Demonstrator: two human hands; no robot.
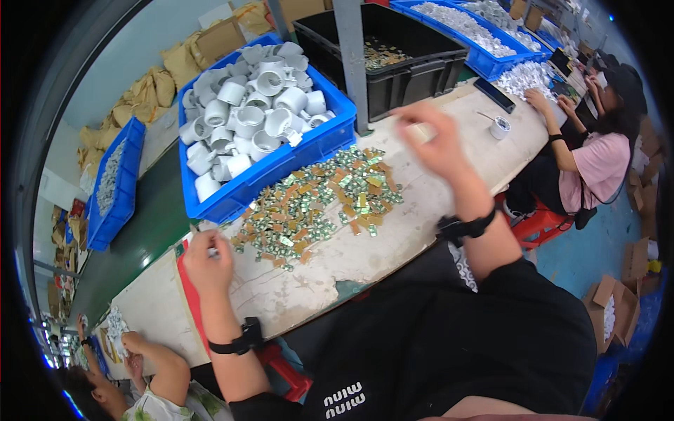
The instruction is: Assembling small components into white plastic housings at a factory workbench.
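Note:
A spread pile of small green and orange-brown circuit boards [316, 203] lies on the worktable [281, 298]. At the pile's left end is my left hand [208, 263], its fingers curled together around something small and greyish that I cannot make out. Beyond the pile's right end, my right hand [439, 144] is raised over the table and blurred by motion. A pale piece [421, 132] shows at its fingers, too smeared to name. Behind the pile, a blue crate [270, 172] is heaped with white plastic cup-shaped housings [250, 121].
A metal post [351, 63] rises between the blue crate and a black bin [414, 88] of boards. Right of my right hand are a phone [494, 95] and a small white pot [499, 128]. Co-workers sit at right [597, 154] and lower left [154, 372]. A green conveyor belt [151, 217] runs at left.

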